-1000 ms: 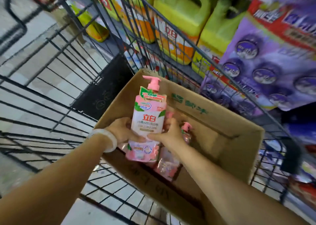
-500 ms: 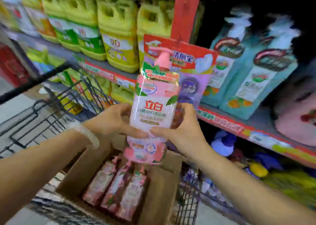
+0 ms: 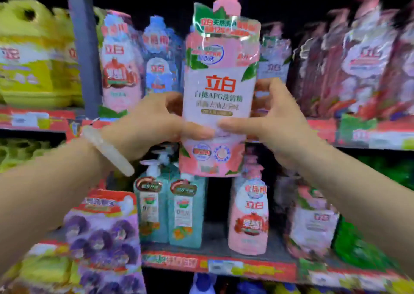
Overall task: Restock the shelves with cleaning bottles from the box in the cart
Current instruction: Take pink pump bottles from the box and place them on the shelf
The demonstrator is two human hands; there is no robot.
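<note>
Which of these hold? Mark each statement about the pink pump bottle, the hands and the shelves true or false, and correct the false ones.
1. Both hands grip the pink pump bottle. True: the left hand and right hand hold its sides.
2. The bottle lies on its side. False: it is upright, pump on top.
3. A pale bangle sits on the left wrist. True.
4. The two teal pump bottles stand on the upper shelf. False: they stand on the lower shelf.

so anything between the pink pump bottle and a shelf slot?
Nothing between them. Both hands, left hand and right hand, hold the pink pump bottle upright before the shelves. A dark gap on the lower shelf, between teal bottles and a pink bottle, looks unobstructed.
</note>
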